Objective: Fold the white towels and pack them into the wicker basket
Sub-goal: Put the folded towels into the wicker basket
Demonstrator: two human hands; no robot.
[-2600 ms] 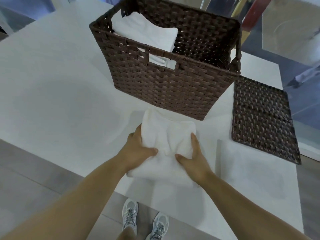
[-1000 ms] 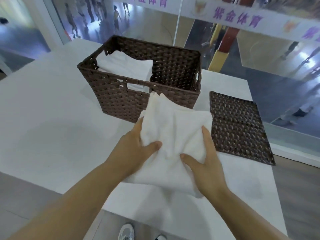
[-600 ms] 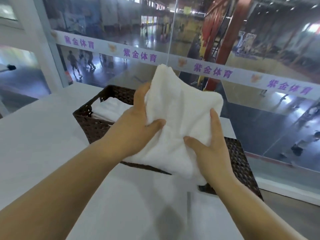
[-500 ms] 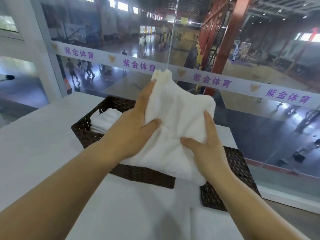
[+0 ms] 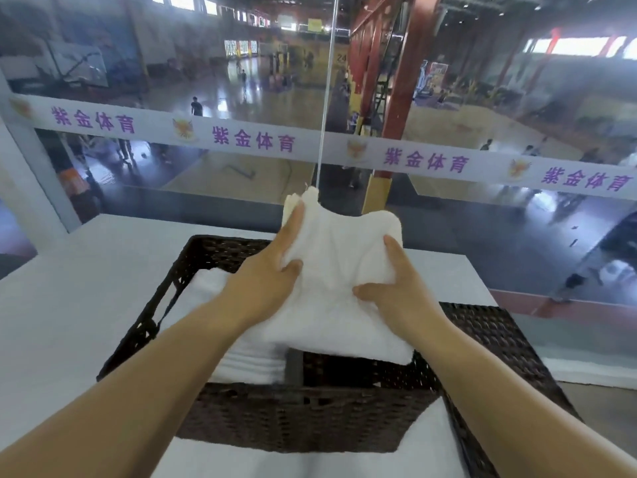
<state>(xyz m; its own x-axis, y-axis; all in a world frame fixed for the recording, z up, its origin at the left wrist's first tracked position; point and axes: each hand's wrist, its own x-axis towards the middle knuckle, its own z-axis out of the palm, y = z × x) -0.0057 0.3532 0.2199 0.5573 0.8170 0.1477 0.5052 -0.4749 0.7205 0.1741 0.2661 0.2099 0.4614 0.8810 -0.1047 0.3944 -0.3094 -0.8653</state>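
I hold a folded white towel [image 5: 339, 267] with both hands over the right half of the dark brown wicker basket [image 5: 293, 419]. My left hand [image 5: 267, 274] grips its left edge, thumb on top. My right hand [image 5: 400, 284] grips the right edge the same way. The towel is tilted, far end raised, and its near edge hangs just above the basket's opening. A stack of folded white towels [image 5: 220, 339] lies in the basket's left half, partly hidden by my left arm.
The basket stands on a white table [image 5: 69, 322]. A flat dark wicker lid [image 5: 499, 343] lies to the right of the basket. Beyond the table's far edge is a glass wall [image 5: 448, 208] overlooking a sports hall.
I lifted the folded towel off the table, carried it forward over the basket and am lowering it into the right half. The view has moved closer to the basket.
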